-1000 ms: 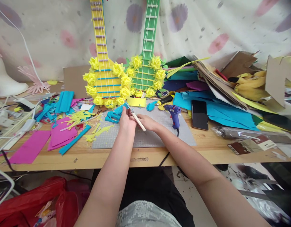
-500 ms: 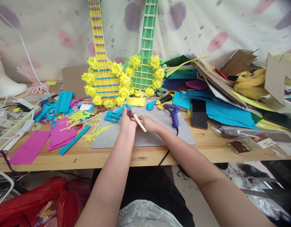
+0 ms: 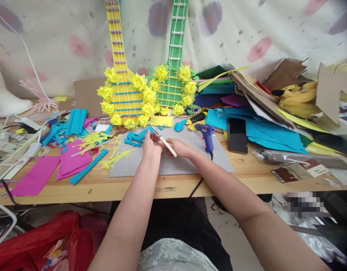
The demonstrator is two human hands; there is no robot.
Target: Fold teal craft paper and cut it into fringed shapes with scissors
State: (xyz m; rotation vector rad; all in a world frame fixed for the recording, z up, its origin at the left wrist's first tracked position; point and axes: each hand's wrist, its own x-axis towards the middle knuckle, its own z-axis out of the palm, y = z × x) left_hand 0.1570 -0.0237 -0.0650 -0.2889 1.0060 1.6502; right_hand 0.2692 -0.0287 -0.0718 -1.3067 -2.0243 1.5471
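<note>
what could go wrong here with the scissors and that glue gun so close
The scissors in the right hand point their blades right at the left hand, so a slip might nick a finger. The glue gun stands just beyond the right wrist on the mat; if hot, a sideways move could knock it or burn skin.

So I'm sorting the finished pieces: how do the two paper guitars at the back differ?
The yellow guitar stands on the left with blue bands across its body; the green guitar stands on the right with pale bands. The yellow guitar's neck tilts slightly left, while the green guitar's neck leans slightly right. The yellow guitar looks a bit wider. Both stand upright against the flowered cloth and are ringed with yellow paper flowers.
</note>
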